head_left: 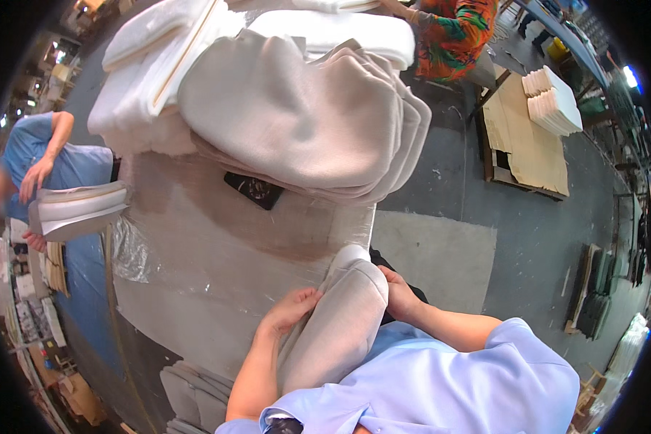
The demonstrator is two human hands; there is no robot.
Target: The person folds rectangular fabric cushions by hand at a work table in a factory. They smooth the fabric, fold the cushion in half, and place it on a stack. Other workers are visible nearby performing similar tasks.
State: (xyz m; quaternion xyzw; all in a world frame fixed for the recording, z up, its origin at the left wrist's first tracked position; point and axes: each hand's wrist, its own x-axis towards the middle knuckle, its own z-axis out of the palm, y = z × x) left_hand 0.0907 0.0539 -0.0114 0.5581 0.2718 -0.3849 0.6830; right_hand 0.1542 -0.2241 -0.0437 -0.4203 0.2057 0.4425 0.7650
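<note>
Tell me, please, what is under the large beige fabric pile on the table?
A black flat object sticks out from under the near edge of the fabric pile; whatever lies deeper is covered.

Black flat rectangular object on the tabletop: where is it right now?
In the head view, the black flat rectangular object lies left of centre on the pale tabletop, at the near edge of the beige fabric stack, beyond the left hand.

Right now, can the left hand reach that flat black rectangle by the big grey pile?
Probably, if it let go: the left hand holds a grey fabric cover, but part of the flat black rectangle shows past the cover pile.
</note>
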